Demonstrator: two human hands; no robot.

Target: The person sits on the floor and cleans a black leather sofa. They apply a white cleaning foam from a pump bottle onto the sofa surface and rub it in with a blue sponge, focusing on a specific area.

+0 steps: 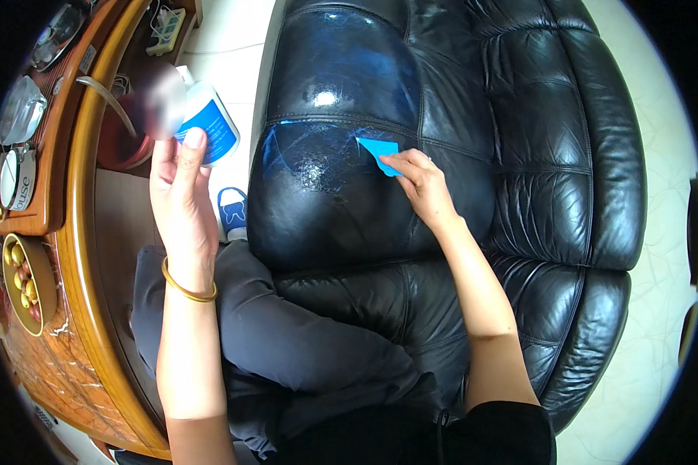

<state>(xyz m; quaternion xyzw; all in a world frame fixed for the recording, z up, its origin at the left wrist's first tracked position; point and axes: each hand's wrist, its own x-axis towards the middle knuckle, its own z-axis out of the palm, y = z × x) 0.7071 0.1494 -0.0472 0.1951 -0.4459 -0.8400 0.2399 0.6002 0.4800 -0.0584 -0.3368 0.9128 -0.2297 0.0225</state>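
Observation:
My left hand (183, 180) grips a white plastic bottle (220, 131) with a blue label that bears writing, holding it up left of the sofa. A blurred round patch covers part of the view beside the bottle. Between the fingers and thumb of my right hand (424, 183) is a thin blue sheet (387, 152); whether it is a cloth or a flexible scraper is unclear. Its pointed corner is at the black leather sofa seat (349, 226). Around there, a wet, glossy film with bluish streaks (314, 160) lies on the leather. The adjoining seat section (349, 64) also shines blue.
A wooden coffee table (81, 261) stands at the left, with a bowl of fruit (32, 285) and a white mug (18, 177). On its lower shelf are a red bucket (134, 151) and a power strip (167, 32). A blue slipper (232, 209) shows on the floor.

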